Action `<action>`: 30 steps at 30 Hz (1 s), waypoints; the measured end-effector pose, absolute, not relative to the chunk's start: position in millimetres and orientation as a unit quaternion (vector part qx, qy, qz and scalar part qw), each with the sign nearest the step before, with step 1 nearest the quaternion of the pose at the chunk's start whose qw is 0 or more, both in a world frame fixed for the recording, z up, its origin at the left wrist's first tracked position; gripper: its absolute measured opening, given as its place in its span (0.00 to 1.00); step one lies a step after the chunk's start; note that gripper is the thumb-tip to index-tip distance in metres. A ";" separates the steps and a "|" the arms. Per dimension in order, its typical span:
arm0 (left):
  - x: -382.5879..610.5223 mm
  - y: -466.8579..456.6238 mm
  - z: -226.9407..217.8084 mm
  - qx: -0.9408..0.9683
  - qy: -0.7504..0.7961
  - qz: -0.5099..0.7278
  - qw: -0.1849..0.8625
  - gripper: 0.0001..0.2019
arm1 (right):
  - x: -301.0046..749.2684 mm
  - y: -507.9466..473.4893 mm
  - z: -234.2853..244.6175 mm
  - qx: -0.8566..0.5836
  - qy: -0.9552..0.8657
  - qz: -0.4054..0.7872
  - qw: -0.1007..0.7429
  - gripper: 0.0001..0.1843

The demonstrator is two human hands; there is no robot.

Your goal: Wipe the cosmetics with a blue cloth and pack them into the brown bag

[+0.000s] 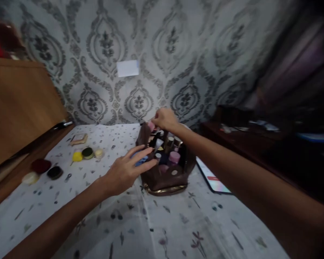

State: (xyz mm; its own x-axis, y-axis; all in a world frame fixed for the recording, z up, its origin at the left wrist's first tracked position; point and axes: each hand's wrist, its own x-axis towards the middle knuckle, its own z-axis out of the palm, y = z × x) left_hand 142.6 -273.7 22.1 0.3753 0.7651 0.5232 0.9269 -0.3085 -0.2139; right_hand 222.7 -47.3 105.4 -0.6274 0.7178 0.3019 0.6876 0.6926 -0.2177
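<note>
A brown makeup bag (164, 181) stands open on the cloth, its gold zip at the front. Packed inside are several cosmetics, among them a pink-capped jar (174, 157) and gold-and-dark tubes (169, 143). My left hand (125, 171) lies along the bag's left side with fingers stretched and spread. Something blue (142, 160) shows between those fingers; its kind is unclear. At the bag's back left corner, my right hand (166, 118) is closed in a pinch at a small pink item (151, 126), partly hidden by the fingers.
On the left of the cloth lie a compact case (79, 139), a yellow item (77, 156), a dark green-topped jar (87, 153), a pale jar (99, 154) and several other small items. A tablet or phone (216, 181) lies right of the bag. A patterned wall stands behind.
</note>
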 end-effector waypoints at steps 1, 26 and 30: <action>142.5 -272.6 21.1 -0.794 -0.528 -0.174 0.245 0.27 | 223.0 -46.2 105.2 -0.394 -0.899 0.053 0.184 0.17; 143.3 -271.2 17.3 -0.804 -0.514 -0.192 0.228 0.26 | 251.9 -46.5 112.2 -0.405 -0.854 0.125 0.301 0.17; 143.5 -271.2 19.3 -0.805 -0.512 -0.187 0.234 0.26 | 260.9 -52.7 115.2 -0.406 -0.856 0.133 0.291 0.15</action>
